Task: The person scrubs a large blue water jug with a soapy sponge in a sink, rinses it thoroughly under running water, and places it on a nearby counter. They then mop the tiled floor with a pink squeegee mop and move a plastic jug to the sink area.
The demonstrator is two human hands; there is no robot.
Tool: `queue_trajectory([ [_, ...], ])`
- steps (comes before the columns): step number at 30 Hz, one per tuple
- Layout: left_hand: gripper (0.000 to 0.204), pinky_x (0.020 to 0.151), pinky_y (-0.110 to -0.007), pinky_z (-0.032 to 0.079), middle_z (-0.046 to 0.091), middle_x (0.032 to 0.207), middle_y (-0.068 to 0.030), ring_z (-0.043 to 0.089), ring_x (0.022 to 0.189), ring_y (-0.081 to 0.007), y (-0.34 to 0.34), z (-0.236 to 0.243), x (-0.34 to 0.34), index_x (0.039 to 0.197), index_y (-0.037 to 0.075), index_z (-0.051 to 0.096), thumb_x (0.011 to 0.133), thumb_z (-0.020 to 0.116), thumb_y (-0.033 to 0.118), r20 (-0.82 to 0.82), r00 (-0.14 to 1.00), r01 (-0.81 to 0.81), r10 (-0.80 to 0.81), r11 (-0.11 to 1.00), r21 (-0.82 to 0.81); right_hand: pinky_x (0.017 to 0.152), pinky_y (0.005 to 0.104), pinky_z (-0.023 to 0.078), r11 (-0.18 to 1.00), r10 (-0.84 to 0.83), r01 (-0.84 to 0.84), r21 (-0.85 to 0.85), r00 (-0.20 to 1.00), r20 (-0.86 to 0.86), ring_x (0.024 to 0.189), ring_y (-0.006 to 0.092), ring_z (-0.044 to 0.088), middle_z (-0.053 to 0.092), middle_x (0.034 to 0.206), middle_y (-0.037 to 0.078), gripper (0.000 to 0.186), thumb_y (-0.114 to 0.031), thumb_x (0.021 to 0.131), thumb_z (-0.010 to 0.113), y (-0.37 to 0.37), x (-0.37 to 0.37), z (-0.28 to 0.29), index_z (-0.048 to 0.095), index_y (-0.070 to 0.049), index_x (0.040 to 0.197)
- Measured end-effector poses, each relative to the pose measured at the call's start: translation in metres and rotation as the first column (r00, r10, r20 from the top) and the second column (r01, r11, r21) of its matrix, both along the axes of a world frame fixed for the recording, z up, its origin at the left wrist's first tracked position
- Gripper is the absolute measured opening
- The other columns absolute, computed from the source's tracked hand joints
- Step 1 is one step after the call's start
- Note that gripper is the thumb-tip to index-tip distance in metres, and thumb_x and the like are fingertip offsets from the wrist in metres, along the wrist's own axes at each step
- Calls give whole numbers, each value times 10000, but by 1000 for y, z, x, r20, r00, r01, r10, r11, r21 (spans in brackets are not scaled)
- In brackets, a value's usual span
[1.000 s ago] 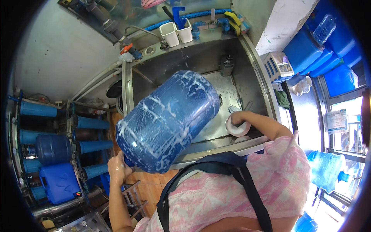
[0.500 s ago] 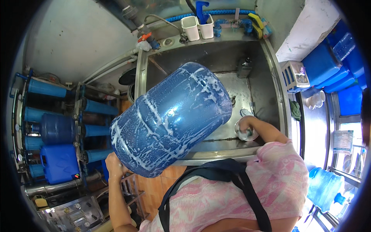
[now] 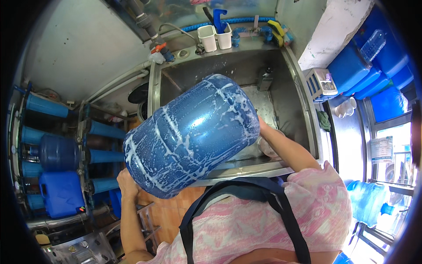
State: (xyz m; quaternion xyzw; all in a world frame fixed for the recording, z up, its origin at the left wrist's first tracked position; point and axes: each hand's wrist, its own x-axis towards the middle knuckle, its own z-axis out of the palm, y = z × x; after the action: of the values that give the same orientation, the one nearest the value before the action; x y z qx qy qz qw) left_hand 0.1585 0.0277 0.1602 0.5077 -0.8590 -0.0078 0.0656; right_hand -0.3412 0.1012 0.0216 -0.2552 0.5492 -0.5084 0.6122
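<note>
A large blue water jug (image 3: 193, 132), streaked with white suds, lies tilted across the front edge of the steel sink (image 3: 239, 170). My left hand (image 3: 127, 185) is closed at its lower left end, the fingers partly hidden behind the jug. At the far right end, my right hand (image 3: 263, 126) reaches up against the jug or just behind it. Only the wrist and back of that hand show, so I cannot see its fingers or anything in them. A pale round bowl (image 3: 269, 148) sits in the sink beneath my right forearm, partly covered by it.
A dark bottle (image 3: 265, 79) stands in the sink's far right corner. Along the back ledge are two white containers (image 3: 207, 38), a tap and yellow sponges (image 3: 276, 28). Blue filter tubes (image 3: 107, 156) line the left; blue containers (image 3: 349, 70) are stacked at right.
My right hand has left the bowl and moved up and left to the jug's far end. My left hand stays at the lower end. The whole view has shifted slightly.
</note>
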Motion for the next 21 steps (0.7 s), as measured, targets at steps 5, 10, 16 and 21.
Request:
queue_trajectory([
  [5,200,669,-494,491,644,742,-183,636,740,-425,-2,-6,6,735,48,644,625,765,162,-84,994,75,-72,997,32,1179,337,295,895,-110,-7,-447,965,-237,1412,223,433,462,1535,123,575,-388,1011,501,28,-16,51,485,-48,1474],
  [10,178,675,-492,498,656,752,-193,637,739,-436,-2,-8,10,748,42,660,651,751,161,-113,982,158,-154,987,23,1098,313,391,846,-117,42,-531,987,-108,1316,186,520,538,1473,103,517,-326,990,571,-83,-21,68,551,-38,1419],
  [16,157,690,-498,507,673,780,-234,643,761,-453,1,-25,6,760,11,671,692,736,137,-229,969,-80,94,994,71,896,316,529,983,-45,43,-181,999,-6,1011,178,654,669,1171,86,329,-211,1015,533,-24,-18,-26,636,-9,1253],
  [21,207,728,-471,520,693,850,-229,664,813,-441,0,-24,10,860,9,687,723,730,157,-119,991,-44,65,985,169,1129,391,386,732,-348,91,-675,902,-255,1367,301,486,449,1530,175,451,-292,1037,444,43,-5,49,580,-55,1396],
])
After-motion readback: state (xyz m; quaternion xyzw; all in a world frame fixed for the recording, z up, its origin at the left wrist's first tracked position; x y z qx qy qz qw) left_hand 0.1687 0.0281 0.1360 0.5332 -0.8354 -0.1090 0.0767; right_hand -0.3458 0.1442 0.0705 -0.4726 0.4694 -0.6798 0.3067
